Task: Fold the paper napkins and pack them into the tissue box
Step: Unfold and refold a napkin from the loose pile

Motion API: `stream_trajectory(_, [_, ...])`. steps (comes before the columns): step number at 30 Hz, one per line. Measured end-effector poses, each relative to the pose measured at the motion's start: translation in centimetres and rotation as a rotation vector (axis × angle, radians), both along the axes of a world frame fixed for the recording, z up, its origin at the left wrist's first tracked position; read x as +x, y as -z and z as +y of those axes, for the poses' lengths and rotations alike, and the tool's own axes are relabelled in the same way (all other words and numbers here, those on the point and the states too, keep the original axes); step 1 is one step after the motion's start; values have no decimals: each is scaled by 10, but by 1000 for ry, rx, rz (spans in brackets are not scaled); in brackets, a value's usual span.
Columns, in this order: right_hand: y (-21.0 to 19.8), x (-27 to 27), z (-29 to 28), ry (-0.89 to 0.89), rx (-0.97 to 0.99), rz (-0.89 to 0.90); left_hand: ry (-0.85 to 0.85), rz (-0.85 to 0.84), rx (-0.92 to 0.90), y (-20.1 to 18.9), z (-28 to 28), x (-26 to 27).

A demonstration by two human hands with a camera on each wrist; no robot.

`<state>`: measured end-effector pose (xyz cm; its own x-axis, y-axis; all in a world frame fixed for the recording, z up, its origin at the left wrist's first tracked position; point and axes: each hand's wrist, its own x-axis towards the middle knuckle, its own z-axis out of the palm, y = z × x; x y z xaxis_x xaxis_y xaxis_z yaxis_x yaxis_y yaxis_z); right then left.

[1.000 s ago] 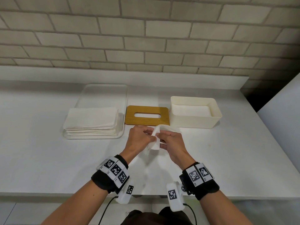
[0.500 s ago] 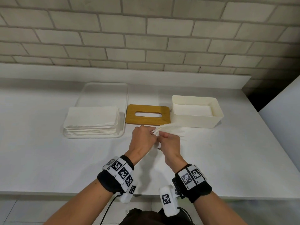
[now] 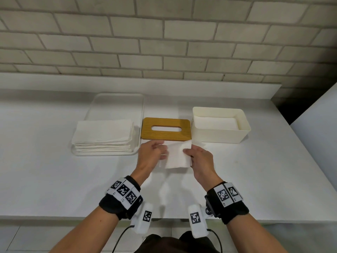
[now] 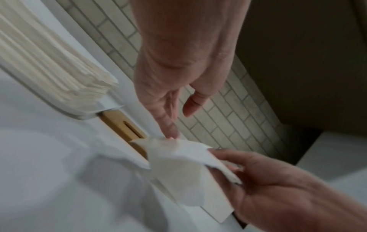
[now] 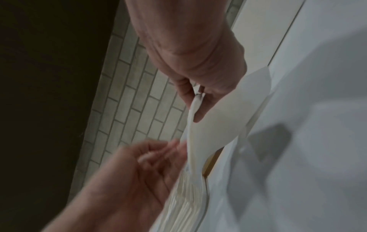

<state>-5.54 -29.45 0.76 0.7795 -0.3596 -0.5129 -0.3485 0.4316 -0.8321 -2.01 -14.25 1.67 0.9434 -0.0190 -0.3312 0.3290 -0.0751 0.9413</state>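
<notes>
White counter (image 3: 54, 179), pale brick wall (image 3: 164, 42), left hand (image 3: 149, 157) and right hand (image 3: 201, 161) pinching napkin (image 3: 177, 157)

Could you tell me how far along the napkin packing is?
Done: some napkins already lie inside the open tissue box. In hand: the left hand and right hand hold one napkin above the counter. Left: the stack on the tray, and the wooden lid is off.

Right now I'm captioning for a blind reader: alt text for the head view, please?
Two hands, left hand and right hand, hold a white napkin above a white table, near a napkin stack, wooden lid and open tissue box.
</notes>
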Motion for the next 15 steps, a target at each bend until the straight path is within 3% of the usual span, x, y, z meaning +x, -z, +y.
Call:
stream_trajectory(2, [-5,-1,-6,-34,50,-64,-87,59,86,8,10,1])
stream_trajectory(4, [-13,-1,-10,-74,103,-138,-101,263,24,17,18,2])
stream_trajectory(6, [-20,0,-13,-123,151,-208,24,468,-183,24,23,0])
stream_trajectory(9, [-28,0,-13,-232,170,-219,176,646,-661,23,24,-6])
stream_trajectory(12, [-29,-7,-22,-350,118,-136,164,621,-860,9,23,1])
stream_trajectory(15, [-20,-15,-37,-351,128,-84,51,476,-737,4,19,13])
